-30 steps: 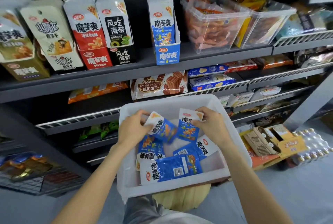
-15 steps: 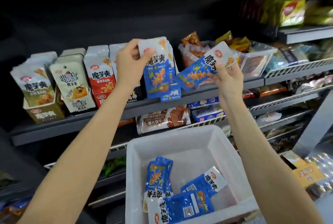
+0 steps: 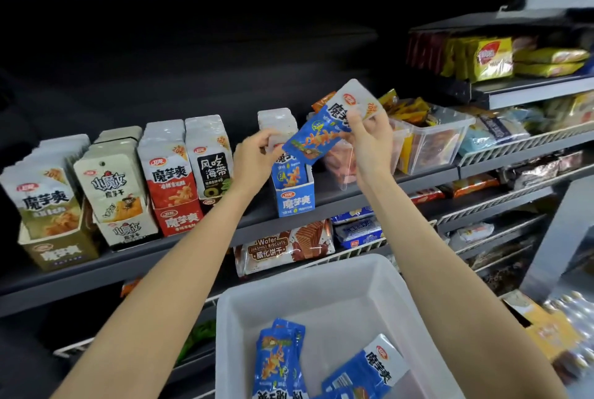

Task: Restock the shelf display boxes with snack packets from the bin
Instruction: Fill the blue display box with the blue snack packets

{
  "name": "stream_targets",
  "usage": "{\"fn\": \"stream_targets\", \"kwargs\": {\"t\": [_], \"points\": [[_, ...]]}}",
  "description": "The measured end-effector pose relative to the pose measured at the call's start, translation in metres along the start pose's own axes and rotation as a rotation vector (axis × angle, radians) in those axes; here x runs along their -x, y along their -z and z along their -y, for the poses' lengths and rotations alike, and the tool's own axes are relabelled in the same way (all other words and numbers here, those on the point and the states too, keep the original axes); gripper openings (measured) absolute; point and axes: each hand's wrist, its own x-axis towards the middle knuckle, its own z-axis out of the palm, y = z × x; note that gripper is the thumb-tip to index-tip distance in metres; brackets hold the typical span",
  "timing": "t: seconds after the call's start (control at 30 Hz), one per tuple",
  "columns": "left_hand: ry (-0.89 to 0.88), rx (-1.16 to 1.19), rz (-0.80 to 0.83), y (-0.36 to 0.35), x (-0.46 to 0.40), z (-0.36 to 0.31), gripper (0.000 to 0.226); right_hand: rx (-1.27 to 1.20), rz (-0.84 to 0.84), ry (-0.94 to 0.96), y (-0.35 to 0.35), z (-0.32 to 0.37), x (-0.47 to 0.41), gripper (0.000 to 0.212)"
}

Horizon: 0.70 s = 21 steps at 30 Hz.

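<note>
Our right hand (image 3: 369, 144) pinches a tilted blue konjac packet (image 3: 324, 128) above the blue display box (image 3: 294, 197), while our left hand (image 3: 254, 159) grips the packets standing there, seemingly opening a slot; more wait in the white bin (image 3: 379, 289).

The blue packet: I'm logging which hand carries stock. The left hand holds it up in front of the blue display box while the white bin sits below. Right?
Not quite: the head view shows the right hand pinching the blue packet, not the left. The left hand is at the packets in the blue display box. The white bin does sit below.
</note>
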Motion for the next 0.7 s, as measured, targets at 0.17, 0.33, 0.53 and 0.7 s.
{"fn": "stream_targets", "kwargs": {"t": [0.17,0.33,0.53,0.7], "points": [[0.093,0.034,0.062,0.014,-0.005,0.010,0.037,0.304,0.128,0.089,-0.019,-0.022,-0.015,0.009],[0.178,0.099,0.110,0.022,0.000,0.004,0.041,0.809,0.308,0.133,-0.039,-0.050,-0.023,0.024],[0.094,-0.071,0.102,0.021,0.029,-0.006,0.051,0.990,0.267,0.267,-0.026,-0.076,-0.002,0.053],[-0.160,-0.221,-0.052,0.018,0.081,-0.006,0.033,0.722,0.200,0.401,0.010,-0.067,0.048,0.036]]}}
